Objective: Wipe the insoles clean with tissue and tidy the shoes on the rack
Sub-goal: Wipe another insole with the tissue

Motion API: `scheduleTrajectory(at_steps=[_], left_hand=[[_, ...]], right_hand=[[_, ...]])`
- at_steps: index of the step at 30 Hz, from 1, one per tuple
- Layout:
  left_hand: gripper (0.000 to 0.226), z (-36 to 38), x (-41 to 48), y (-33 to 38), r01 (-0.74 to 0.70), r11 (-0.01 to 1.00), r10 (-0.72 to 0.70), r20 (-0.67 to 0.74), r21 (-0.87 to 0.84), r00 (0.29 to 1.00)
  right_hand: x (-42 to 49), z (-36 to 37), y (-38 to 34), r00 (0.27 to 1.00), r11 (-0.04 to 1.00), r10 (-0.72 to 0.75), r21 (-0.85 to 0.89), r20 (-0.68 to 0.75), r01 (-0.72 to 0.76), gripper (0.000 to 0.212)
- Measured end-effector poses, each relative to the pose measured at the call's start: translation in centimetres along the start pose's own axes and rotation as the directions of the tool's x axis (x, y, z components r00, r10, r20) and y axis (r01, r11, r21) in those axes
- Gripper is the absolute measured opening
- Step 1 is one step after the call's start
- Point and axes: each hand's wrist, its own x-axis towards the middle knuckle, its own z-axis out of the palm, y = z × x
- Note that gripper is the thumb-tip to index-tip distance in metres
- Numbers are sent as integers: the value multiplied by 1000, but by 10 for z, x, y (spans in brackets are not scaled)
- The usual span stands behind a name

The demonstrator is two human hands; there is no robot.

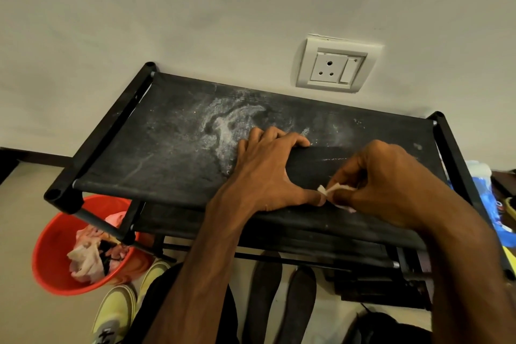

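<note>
Red plastic bucket (53, 234) is sitting at the left, holding crumpled tissues (83, 260), with pale yellow shoes (117, 313) lying just beside it on the floor. Black fabric rack (156, 153) is showing a dusty, white-smeared top shelf. On it the left hand (265, 173) is gripping a flat dark insole (315, 167), fingers curled over its far edge, thumb on the near one. Next to that thumb, the right hand (385, 187) is pinching a scrap of white tissue (332, 190), fingers bunched tight.

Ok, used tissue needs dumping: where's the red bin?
Head view, lower left: the red bin stands on the floor under the rack's left corner, beside the yellow shoes.
</note>
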Motion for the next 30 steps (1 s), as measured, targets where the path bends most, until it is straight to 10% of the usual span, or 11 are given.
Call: scheduleTrajectory(at_steps=[6, 16, 30], left_hand=[[93, -1, 0, 1, 13, 1000, -13, 12, 1, 1000], [99, -1, 1, 2, 18, 999, -19, 41, 29, 999], [92, -2, 1, 3, 30, 999, -30, 23, 12, 999]], right_hand=[[6, 9, -15, 980, 993, 26, -107, -197, -48, 7], [34, 48, -25, 791, 973, 154, 232, -592, -15, 17], [4, 4, -3, 972, 972, 225, 83, -71, -219, 13]])
